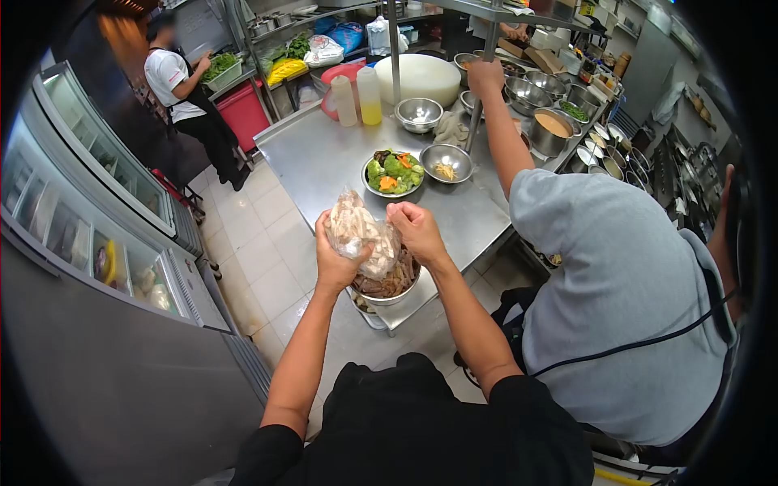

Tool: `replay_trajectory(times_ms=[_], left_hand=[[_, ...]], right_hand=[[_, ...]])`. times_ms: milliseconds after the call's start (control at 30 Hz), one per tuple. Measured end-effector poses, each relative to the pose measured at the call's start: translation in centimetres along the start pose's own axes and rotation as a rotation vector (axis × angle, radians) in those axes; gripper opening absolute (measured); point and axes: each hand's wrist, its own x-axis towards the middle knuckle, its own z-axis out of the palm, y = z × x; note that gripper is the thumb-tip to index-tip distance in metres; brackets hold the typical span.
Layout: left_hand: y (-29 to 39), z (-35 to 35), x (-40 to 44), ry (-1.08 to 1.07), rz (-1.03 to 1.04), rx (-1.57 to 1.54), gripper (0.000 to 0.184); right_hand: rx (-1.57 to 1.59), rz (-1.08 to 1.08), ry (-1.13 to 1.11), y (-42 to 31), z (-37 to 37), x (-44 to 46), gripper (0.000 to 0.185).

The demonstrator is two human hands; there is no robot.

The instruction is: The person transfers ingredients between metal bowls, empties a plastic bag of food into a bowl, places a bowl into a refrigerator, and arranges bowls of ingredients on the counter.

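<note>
My left hand (334,257) is wrapped around a clear plastic bag (355,227) of pale, sliced pieces, lifted in front of me. At the bag's right side, my right hand (416,232) is closed, its fingers pinched on the plastic edge. Beneath both hands sits a metal bowl (395,299) heaped with brown strips that look like meat (397,280); the bag hides part of it. Just beyond, a steel bowl of broccoli and carrot (394,173) stands on the table, beside another bowl with thin yellowish strips (446,164).
A co-worker in a grey hooded top (616,300) stands close on my right, one arm reaching over the steel table (316,154). Two squeeze bottles (369,95) and a round white block (417,78) stand farther back. Glass-door fridges (97,235) line the left; another person (182,89) holds greens.
</note>
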Motion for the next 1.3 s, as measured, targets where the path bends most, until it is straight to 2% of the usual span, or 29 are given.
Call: replay_trajectory(times_ms=[67, 133, 167, 200, 267, 467, 533, 600, 667, 733, 800, 833, 900, 967, 1067, 1133, 1200, 1267, 1300], left_hand=[[-0.4, -0.3, 0.2, 0.026, 0.014, 0.018, 0.085], [-0.6, -0.3, 0.5, 0.084, -0.028, -0.156, 0.082], [-0.7, -0.3, 0.5, 0.074, -0.043, -0.233, 0.078], [-0.6, -0.3, 0.5, 0.073, -0.045, -0.232, 0.078], [-0.6, -0.1, 0.4, 0.070, -0.008, -0.195, 0.076], [-1.0, -0.2, 0.4, 0.043, -0.001, -0.118, 0.076], [-0.4, -0.2, 0.4, -0.010, 0.028, -0.082, 0.077], [-0.3, 0.0, 0.1, -0.062, 0.056, -0.047, 0.078], [-0.5, 0.3, -0.4, -0.122, -0.002, -0.075, 0.088], [-0.5, 0.5, -0.6, -0.154, -0.001, -0.032, 0.093], [0.0, 0.8, -1.1, -0.259, 0.026, -0.085, 0.096], [0.6, 0.7, -1.1, -0.285, 0.051, -0.045, 0.098], [0.3, 0.5, -1.4, -0.245, 0.057, 0.007, 0.095], [0.0, 0.4, -1.4, -0.211, 0.073, 0.058, 0.093], [0.1, 0.1, -0.9, -0.154, 0.069, 0.065, 0.085], [0.5, -0.1, -0.5, -0.156, -0.029, 0.082, 0.080], [0.5, 0.3, -0.5, -0.120, -0.035, 0.114, 0.079], [0.2, 0.3, -0.8, -0.095, -0.041, 0.154, 0.077], [-0.3, 0.4, -1.0, -0.081, 0.000, 0.068, 0.079]], right_hand=[[-0.042, -0.016, -0.026, -0.3, -0.9, -0.9, 0.026], [-0.085, -0.034, -0.053, -0.7, -0.8, -1.8, 0.033], [-0.040, -0.003, -0.147, -0.7, -0.6, -2.4, 0.036], [0.005, 0.029, -0.239, -0.6, -0.5, -2.8, 0.041], [-0.026, 0.049, -0.234, -0.3, -0.3, -2.9, 0.041], [0.008, 0.110, -0.123, 1.0, -0.1, -2.5, 0.030], [-0.007, 0.005, -0.010, 1.0, -0.1, -2.4, 0.029], [-0.004, -0.033, -0.004, 1.3, -0.3, -2.2, 0.027], [0.005, -0.079, 0.009, 1.9, -0.1, -1.9, 0.025], [0.282, -0.083, 0.138, 2.4, 1.2, -1.7, 0.022], [0.318, -0.054, 0.157, 2.0, 1.8, -2.0, 0.019], [0.239, -0.101, 0.165, 1.3, 2.2, -2.1, 0.019], [0.162, -0.138, 0.173, 0.9, 2.3, -2.3, 0.020], [0.046, -0.167, 0.081, 0.3, 1.5, -1.6, 0.020], [0.090, -0.192, 0.187, 0.3, -0.8, -1.4, 0.020], [0.043, -0.139, 0.157, 0.0, -0.5, -2.1, 0.020], [0.201, -0.158, 0.157, 0.4, 1.2, -2.4, 0.021], [0.227, -0.138, 0.163, 0.4, 1.0, -2.4, 0.023], [0.220, -0.144, 0.169, 0.4, 0.4, -2.4, 0.022]])
